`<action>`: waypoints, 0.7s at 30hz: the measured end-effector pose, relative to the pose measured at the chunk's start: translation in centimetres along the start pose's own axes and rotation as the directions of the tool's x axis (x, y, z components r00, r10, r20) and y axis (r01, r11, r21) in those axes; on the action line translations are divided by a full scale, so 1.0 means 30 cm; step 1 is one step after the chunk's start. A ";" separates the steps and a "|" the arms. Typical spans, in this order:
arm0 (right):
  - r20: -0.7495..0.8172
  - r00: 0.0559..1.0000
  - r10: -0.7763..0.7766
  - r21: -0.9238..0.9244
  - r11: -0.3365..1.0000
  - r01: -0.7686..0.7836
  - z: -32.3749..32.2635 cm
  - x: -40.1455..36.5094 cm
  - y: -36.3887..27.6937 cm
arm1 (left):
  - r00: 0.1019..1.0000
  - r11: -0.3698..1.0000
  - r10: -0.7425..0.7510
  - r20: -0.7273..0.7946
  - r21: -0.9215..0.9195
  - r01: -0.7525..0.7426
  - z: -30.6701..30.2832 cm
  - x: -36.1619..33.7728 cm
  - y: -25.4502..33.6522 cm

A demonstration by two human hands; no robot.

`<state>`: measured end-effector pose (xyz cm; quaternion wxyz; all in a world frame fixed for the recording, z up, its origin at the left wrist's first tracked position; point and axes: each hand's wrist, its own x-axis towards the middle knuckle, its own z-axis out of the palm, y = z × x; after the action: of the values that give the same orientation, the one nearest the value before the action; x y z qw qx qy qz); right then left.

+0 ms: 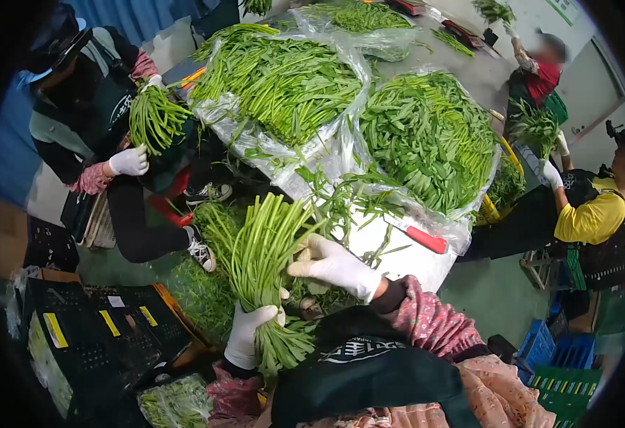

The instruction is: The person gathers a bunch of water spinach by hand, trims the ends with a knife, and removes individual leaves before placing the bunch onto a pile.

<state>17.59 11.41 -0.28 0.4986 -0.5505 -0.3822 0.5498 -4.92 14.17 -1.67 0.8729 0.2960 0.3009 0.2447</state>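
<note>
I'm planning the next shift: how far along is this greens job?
Possibly done: the packed greens at lower left. In hand: one bunch, gripped by the left hand, the right hand at its stems. Apparently left: plenty, with the left heap and right heap lying loose.

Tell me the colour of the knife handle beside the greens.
The knife handle is red, best seen in the head view.

Far person's head (552, 48) blurry, and greens (256, 6), perhaps a bunch, partly past the top edge.
</note>
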 end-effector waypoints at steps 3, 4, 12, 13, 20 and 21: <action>0.010 0.945 0.328 -0.065 0.943 -0.326 -0.025 -0.014 -0.076 | 1.000 0.990 -0.005 -0.010 0.139 0.006 0.011 -0.002 0.006; -0.002 0.960 0.280 0.052 0.959 -0.279 -0.034 0.001 -0.034 | 1.000 0.994 -0.028 0.002 0.103 0.028 0.013 -0.005 0.009; -0.490 0.864 -0.115 0.096 0.978 0.184 -0.292 -0.021 -0.165 | 0.976 0.962 -0.119 0.184 -0.222 0.159 -0.085 -0.014 -0.037; -0.423 0.905 -0.049 0.065 0.994 0.084 -0.254 -0.048 -0.160 | 0.967 0.943 -0.132 0.219 -0.273 0.190 -0.093 -0.006 -0.043; -0.158 0.987 -0.024 -0.348 0.937 -0.033 0.011 -0.050 0.015 | 0.972 0.975 -0.133 0.192 -0.148 0.163 -0.053 0.011 -0.040; -0.227 0.951 -0.211 -0.556 0.830 0.051 0.001 -0.030 0.035 | 0.964 0.972 -0.139 0.229 -0.156 0.177 -0.059 0.012 -0.040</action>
<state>17.34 10.32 -1.10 0.4076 -0.7130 -0.4855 0.2997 -5.57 14.21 -3.74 0.9398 0.2179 0.2043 0.1660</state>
